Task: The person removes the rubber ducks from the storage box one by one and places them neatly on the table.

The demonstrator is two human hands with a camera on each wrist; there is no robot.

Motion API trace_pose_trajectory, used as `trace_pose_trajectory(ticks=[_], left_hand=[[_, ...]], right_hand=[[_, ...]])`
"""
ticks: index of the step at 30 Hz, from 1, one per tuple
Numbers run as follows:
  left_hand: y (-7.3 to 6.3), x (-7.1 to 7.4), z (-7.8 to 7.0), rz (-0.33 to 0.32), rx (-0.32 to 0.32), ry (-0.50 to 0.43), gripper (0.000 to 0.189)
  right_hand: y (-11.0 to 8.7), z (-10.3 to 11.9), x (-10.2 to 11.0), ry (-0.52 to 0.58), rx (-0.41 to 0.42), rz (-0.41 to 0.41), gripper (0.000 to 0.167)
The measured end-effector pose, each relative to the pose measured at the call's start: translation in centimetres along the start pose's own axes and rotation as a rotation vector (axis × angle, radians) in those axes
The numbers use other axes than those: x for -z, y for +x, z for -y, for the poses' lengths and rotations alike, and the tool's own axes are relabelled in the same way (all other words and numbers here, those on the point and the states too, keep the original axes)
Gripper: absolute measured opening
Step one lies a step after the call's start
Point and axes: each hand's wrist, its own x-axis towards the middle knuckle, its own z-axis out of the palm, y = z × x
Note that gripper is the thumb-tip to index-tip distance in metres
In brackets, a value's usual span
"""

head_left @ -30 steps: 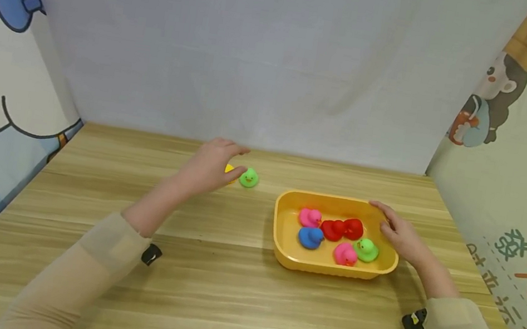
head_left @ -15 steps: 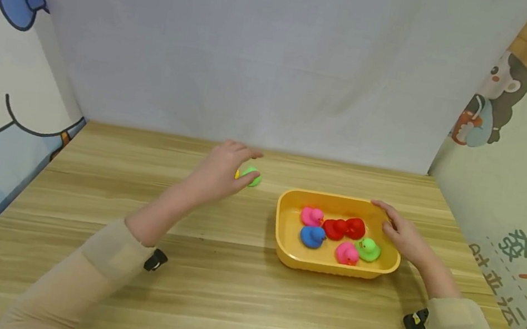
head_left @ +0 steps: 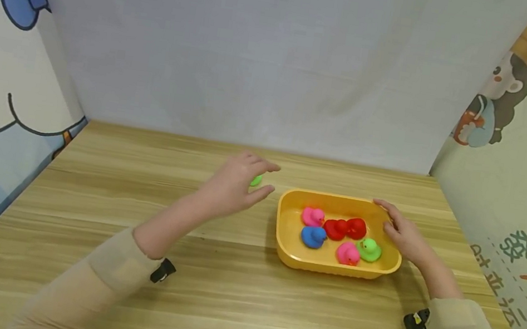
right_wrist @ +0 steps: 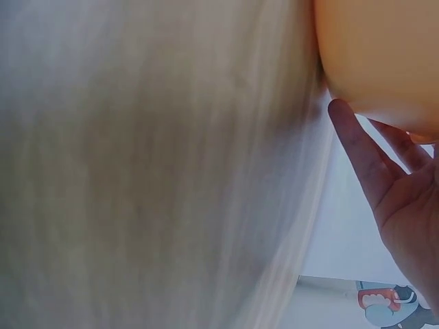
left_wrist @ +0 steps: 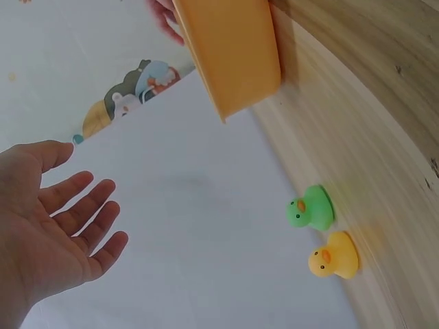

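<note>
My left hand (head_left: 234,184) hangs over the table left of the yellow plastic tub (head_left: 324,268), with its fingers spread and nothing held. Behind it, in the head view, a green toy duck (head_left: 256,180) is partly hidden. The left wrist view shows this green duck (left_wrist: 312,208) beside a yellow toy duck (left_wrist: 335,256), both upright on the table. My right hand (head_left: 407,240) holds the tub's right end, thumb over the rim and fingers along the outer wall (right_wrist: 384,62). Inside lie two pink ducks (head_left: 313,216), two red ducks (head_left: 335,229), a blue duck (head_left: 313,237) and a green duck (head_left: 369,250).
The wood-grain table (head_left: 213,303) ends at a pale cloth backdrop (head_left: 267,64). Printed cartoon panels (head_left: 509,182) stand along both sides. A small black device (head_left: 163,271) shows at the left cuff, and another (head_left: 415,322) at the right.
My left hand has moved right and slightly nearer, passing in front of the yellow and green ducks. My right hand and the tub stay in place.
</note>
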Motion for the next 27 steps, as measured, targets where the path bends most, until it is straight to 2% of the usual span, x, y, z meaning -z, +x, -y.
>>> trace_pose_trajectory(ticks=[7,16,21,27], left_hand=[[0.0,-0.9,-1.2,0.001,-0.036,-0.057,0.039],[0.1,-2.6,-1.9,0.068,-0.064,-0.087,0.046],[0.3,-3.6,-2.0,0.090,-0.081,-0.121,0.049],[0.7,-5.1,-2.0,0.149,-0.113,-0.141,0.051]], right_hand=[[0.0,-0.1,0.0,-0.008,-0.011,-0.002,0.049],[0.1,-0.2,0.0,-0.042,-0.019,-0.003,0.050],[0.1,-0.2,0.0,-0.046,-0.020,-0.005,0.049],[0.1,-0.2,-0.1,-0.031,-0.020,-0.002,0.048]])
